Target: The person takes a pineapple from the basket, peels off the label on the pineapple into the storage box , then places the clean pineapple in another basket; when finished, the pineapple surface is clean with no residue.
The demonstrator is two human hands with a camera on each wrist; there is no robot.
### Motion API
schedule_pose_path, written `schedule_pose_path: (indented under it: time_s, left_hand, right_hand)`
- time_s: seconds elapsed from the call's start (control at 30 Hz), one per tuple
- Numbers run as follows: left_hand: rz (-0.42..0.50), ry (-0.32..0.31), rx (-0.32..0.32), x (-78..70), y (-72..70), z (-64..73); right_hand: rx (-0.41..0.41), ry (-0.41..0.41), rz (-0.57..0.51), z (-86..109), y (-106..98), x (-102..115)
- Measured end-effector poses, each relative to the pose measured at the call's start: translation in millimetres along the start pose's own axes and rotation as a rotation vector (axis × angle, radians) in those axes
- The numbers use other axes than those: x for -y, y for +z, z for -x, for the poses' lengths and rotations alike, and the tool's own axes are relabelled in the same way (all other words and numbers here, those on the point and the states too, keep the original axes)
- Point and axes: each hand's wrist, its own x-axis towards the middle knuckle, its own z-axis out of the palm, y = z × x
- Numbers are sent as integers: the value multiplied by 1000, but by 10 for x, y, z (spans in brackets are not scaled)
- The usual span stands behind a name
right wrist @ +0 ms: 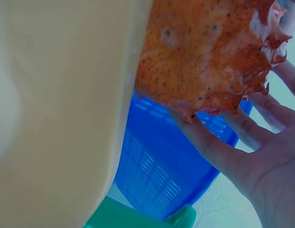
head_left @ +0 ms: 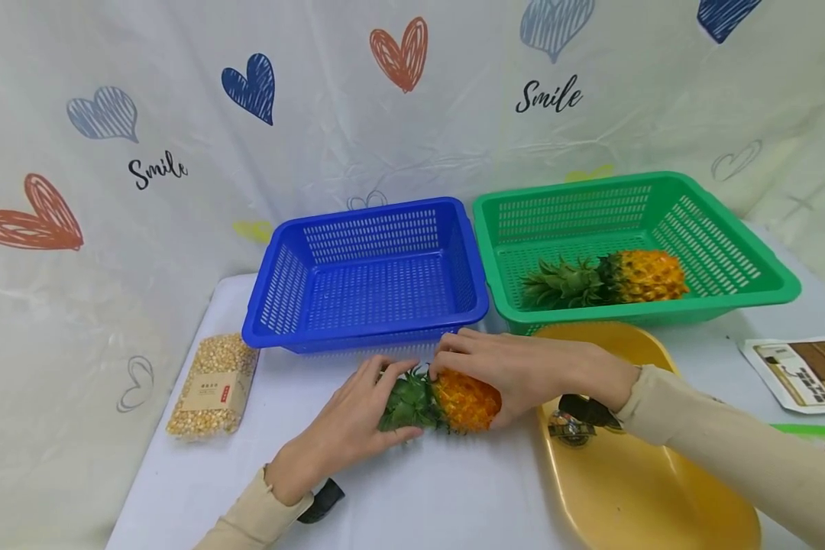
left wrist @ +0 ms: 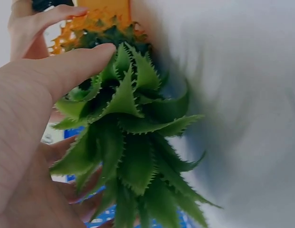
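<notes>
A pineapple (head_left: pixel 466 401) with an orange body and a green leafy crown lies on the white table, in front of the blue basket. My left hand (head_left: pixel 357 420) holds the crown; the left wrist view shows the thumb across the spiny leaves (left wrist: pixel 133 142) and the other fingers behind them. Over the orange body curves my right hand (head_left: pixel 502 367), gripping it with the thumb at its blunt end. The right wrist view shows that body (right wrist: pixel 200 57) close up, with the fingers (right wrist: pixel 209 147) along its side. A second pineapple (head_left: pixel 642 276) lies in the green basket (head_left: pixel 722 309).
The blue basket (head_left: pixel 364 334) stands at the back, beside the green one. A yellow tub (head_left: pixel 632 489) sits under my right forearm. On the left is a clear bag of yellow kernels (head_left: pixel 209 382). A brown-and-white packet (head_left: pixel 800 374) and a green-edged package (head_left: pixel 814 431) lie far right.
</notes>
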Motion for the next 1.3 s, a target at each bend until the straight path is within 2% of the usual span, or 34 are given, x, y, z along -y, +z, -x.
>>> schedule_pose_path:
  time_s: [0.1, 0.2, 0.33, 0.47, 0.63, 0.83, 0.97, 1.13, 1.3]
  left_hand:
    - [-11, -9, -6, -27, -56, 52]
    - [-19, -8, -29, -52, -171, 113]
    - [-8, -9, -109, -80, -338, 194]
    - [20, 11, -186, -124, -422, 240]
    - [65, 56, -259, -138, -477, 233]
    - [153, 67, -332, -67, -526, 197]
    - [176, 40, -309, -68, -470, 162]
    - [214, -10, -213, -124, -293, 58]
    - [310, -14, -123, -213, -107, -129]
  right_hand:
    - [12, 1, -11, 5, -8, 17]
    - [-13, -17, -8, 50, -39, 39]
    - [-98, -57, -3, 172, -135, 81]
    - [-135, -87, 2, 347, -260, 161]
    - [-176, -102, 77, 509, -416, 292]
    - [-337, -124, 216, 739, -645, 242]
    - [-452, -100, 250, 994, -839, 110]
    - [-592, -70, 309, 1252, -1021, -127]
    - [-657, 25, 376, 1470, -1092, -360]
